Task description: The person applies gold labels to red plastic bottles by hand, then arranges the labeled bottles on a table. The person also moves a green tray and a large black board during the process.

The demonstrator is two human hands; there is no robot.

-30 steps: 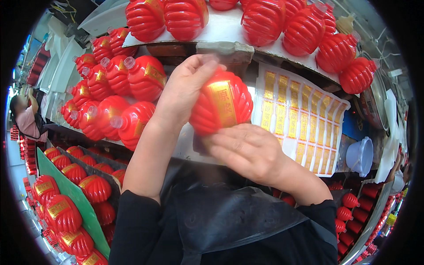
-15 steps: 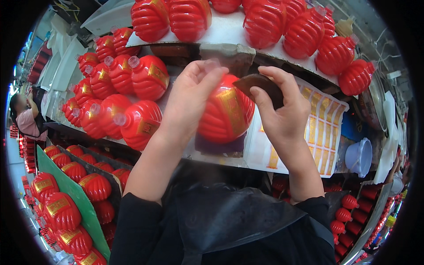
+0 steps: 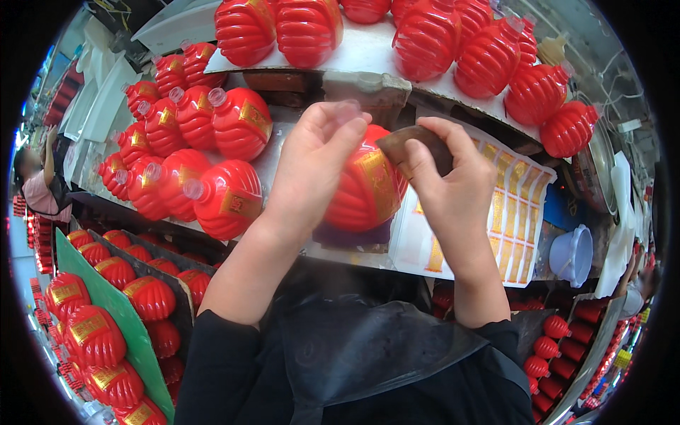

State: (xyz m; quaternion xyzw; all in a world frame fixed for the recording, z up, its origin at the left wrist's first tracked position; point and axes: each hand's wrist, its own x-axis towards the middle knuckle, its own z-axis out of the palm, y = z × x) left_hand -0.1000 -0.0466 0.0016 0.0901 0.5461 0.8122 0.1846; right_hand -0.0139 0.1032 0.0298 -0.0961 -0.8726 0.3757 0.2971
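A round, ribbed red bottle (image 3: 363, 190) with a gold label on its front rests on a dark purple pad (image 3: 352, 234). My left hand (image 3: 324, 142) is closed at the bottle's top, its fingers hiding the neck. Between the thumb and fingers of my right hand (image 3: 453, 159) is a thin, dark brown scraper-like piece (image 3: 427, 144). Its pointed end comes close to the bottle's upper right side; whether it touches I cannot tell. Under my right forearm lies a white sheet of gold labels (image 3: 520, 223).
Several labelled red bottles (image 3: 228, 198) stand at left. More, on a raised white shelf (image 3: 361, 58), line the back. A pale blue bucket (image 3: 571, 256) sits at right. Low left, a green board (image 3: 117, 304) edges more bottles. Another person (image 3: 46, 188) is at far left.
The brown piece has tilted slightly in my right hand, showing more of its flat face. My left hand stays at the bottle's top, and the bottle has barely moved.
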